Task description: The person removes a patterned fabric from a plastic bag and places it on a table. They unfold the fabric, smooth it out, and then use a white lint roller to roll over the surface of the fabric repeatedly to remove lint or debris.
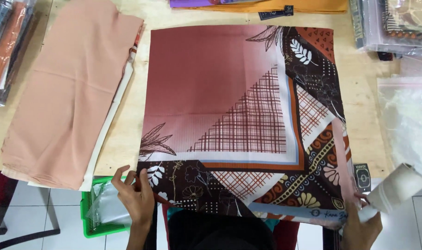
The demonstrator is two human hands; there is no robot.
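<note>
A folded square scarf (229, 102) with a dusty-pink field, brown borders, grid lines and leaf prints lies flat on the wooden table (127, 134). My left hand (136, 196) pinches its near-left corner at the table edge. My right hand (359, 224) grips the near-right corner, where a pink edge of the cloth is turned up. A white sleeve cuff (396, 187) shows above my right wrist. A small dark tag (362, 177) lies just beside that corner.
A stack of peach and white folded cloth (67, 97) lies to the left. Bagged fabrics sit at the far left (7, 41) and top right (396, 23). Clear plastic bags (408, 120) lie at right. A green basket (97, 215) stands below the table edge.
</note>
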